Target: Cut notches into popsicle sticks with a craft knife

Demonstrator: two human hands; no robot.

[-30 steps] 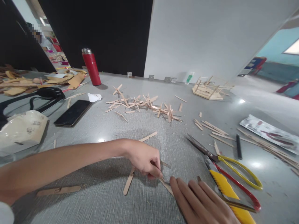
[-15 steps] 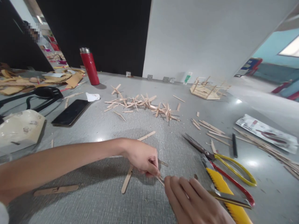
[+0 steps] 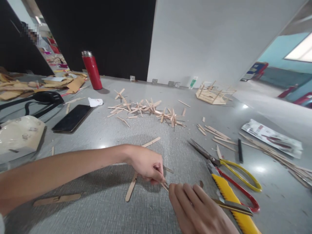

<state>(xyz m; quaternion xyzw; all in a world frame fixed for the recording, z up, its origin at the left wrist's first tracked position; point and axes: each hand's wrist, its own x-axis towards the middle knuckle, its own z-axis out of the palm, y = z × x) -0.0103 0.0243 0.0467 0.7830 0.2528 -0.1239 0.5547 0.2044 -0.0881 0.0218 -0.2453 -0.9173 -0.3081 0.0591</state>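
At the middle of the table, my left hand [image 3: 148,164] is closed in a pinch on a thin wooden craft stick [image 3: 164,186]. My right hand [image 3: 198,209] wraps round a slim utility knife [image 3: 235,207], whose brassy, dark rear end sticks out to the right. Its front end meets the stick by my left fingertips; the exact contact is hidden by my fingers. Beneath and beside my left hand lie another craft stick [image 3: 131,188] and one [image 3: 151,142] beyond the wrist. A notched stick [image 3: 57,200] rests below my left forearm.
Right of my hands lie scissors [image 3: 215,161] with yellow and red handles and a yellow-handled cutter [image 3: 225,190]. Cut sticks [image 3: 151,107] are heaped ahead. A wooden frame [image 3: 212,94], red bottle [image 3: 93,71], phone [image 3: 72,118] and silver packet [image 3: 271,138] stand or lie around.
The view has shifted slightly, so everything sits a little further left. Both hands keep their hold near the same spot, with barely any movement between them.
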